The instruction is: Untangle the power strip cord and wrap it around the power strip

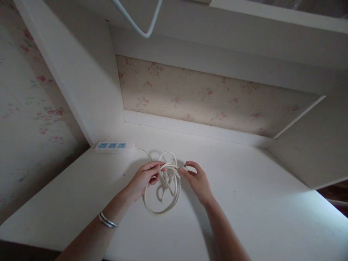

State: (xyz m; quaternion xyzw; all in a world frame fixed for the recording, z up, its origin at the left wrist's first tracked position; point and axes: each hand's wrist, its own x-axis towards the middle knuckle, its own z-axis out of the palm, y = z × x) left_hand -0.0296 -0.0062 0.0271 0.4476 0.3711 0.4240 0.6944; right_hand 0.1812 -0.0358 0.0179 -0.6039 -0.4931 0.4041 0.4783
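A white cable (165, 203) lies in loose loops on the white desk (244, 203). My left hand (143, 179) pinches a bunch of its strands near the top of the loops. My right hand (197, 179) pinches the same bundle from the other side, fingertips close to the left hand's. The cable runs back and left to a white power strip (112, 146) with blue sockets, which lies near the left side panel. A metal bangle (108, 220) circles my left wrist.
White side panels wall the desk on the left (78, 79) and right (312, 145). Floral wallpaper (206, 98) backs it, with a shelf (244, 32) overhead. A pale cord (141, 29) hangs in a loop from above.
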